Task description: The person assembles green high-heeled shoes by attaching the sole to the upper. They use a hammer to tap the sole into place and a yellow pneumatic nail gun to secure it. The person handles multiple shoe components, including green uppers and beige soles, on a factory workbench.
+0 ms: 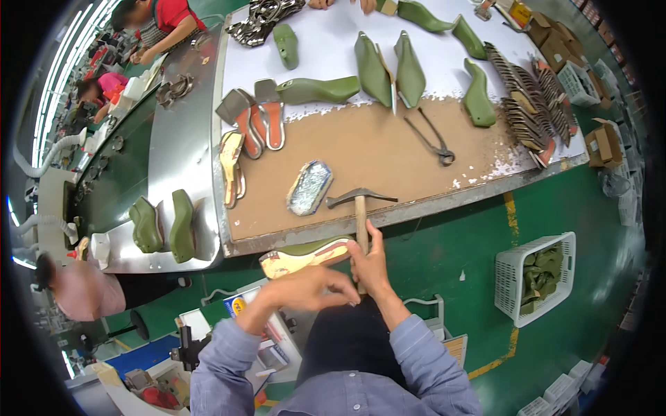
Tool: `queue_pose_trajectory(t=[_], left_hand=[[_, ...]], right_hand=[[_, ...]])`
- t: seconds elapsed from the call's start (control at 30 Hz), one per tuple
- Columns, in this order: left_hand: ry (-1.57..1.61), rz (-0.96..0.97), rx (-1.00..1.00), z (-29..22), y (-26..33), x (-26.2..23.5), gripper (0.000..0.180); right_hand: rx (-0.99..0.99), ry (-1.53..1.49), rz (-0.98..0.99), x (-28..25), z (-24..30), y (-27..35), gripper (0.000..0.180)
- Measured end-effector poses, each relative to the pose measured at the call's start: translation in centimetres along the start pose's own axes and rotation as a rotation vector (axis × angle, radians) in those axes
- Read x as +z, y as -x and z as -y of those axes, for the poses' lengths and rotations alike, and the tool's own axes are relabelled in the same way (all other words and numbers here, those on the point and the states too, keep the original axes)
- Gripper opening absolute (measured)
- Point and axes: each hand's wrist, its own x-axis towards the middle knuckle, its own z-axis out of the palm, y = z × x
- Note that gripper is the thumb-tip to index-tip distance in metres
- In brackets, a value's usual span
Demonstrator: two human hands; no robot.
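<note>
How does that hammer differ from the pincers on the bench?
The hammer has one straight, pale wooden handle, while the pincers have two slim, dark handles. The hammer is in the right hand; the pincers lie on the brown part of the bench. The hammer's head is at its far end from the person, while the pincers' head is at the near end. Both are hand tools with metal heads.
</note>
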Motion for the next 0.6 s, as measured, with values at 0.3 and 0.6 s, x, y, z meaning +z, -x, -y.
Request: queue_pose_trajectory(t=[0.3,0.6], left_hand=[[-0.503,-0.842,-0.449,12.6,-7.6,-10.9,0.026],[-0.267,-1.013,-0.335,13.0,-7.5,-10.0,0.012]], right_hand=[[-0.124,0.139,-0.011,-0.1,-1.5,-0.7,0.068],[-0.244,0.239,-0.030,-0.7,-3.8,-1.7,0.068]])
